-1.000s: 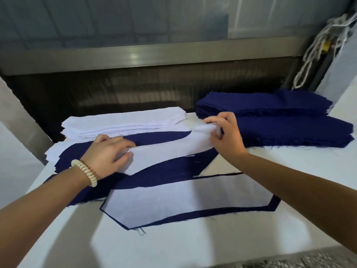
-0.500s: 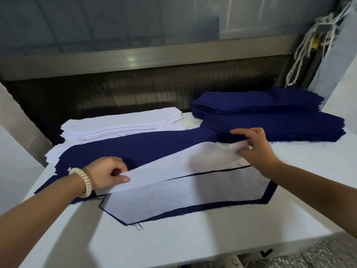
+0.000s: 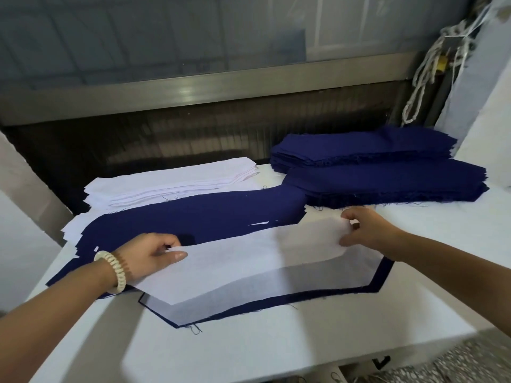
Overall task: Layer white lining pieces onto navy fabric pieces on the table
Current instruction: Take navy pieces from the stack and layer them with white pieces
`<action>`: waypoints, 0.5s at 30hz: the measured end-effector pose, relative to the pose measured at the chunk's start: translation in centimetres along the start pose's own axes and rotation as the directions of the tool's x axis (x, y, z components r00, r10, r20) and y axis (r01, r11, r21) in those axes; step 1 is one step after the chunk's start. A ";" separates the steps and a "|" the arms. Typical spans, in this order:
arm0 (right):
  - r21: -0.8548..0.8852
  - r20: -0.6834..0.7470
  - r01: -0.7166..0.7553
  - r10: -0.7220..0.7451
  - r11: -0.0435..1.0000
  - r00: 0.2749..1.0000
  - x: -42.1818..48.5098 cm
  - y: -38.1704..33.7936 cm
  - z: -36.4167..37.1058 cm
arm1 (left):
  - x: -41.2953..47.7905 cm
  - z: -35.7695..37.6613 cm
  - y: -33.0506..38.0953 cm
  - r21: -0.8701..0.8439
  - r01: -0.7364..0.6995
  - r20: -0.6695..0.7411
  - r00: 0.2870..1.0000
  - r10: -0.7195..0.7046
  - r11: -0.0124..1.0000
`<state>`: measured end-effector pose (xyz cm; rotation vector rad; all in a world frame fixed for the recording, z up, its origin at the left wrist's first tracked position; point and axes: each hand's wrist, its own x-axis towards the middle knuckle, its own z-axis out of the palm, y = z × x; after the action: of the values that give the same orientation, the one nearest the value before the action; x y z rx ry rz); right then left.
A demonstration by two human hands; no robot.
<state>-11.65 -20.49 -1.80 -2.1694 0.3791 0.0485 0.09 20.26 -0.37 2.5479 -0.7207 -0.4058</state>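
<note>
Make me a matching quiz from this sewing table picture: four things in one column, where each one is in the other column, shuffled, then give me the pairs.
Things
1. loose lining piece
2. navy stacks
3. white stack
4. bracelet

Places
A. on the left wrist
B. back right of the table
C. pinched by the left hand and the right hand
D. back left of the table

Pairs: 1-C, 2-B, 3-D, 4-A

Probably garment workshop; stacked cut fabric [image 3: 387,178]
</note>
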 end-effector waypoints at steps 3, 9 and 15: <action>0.212 0.079 -0.043 0.027 0.976 0.996 -0.4 0.7 -0.3 | -0.3 0.2 -0.6 0.012 0.039 0.072 0.997 -0.040 0.999; 0.337 -0.007 -0.009 0.012 0.941 1.000 -1.4 1.4 -0.7 | -0.6 0.9 -0.3 -0.112 0.115 0.186 0.978 -0.093 0.987; 0.334 0.069 -0.069 0.049 0.940 0.996 -1.1 1.5 -1.6 | -0.6 1.6 0.2 -0.083 0.117 0.201 0.975 -0.098 0.990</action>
<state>-13.33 -22.29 -1.86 -1.8148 0.3881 0.0764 -1.11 19.91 -1.50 2.4879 -0.6181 -0.7187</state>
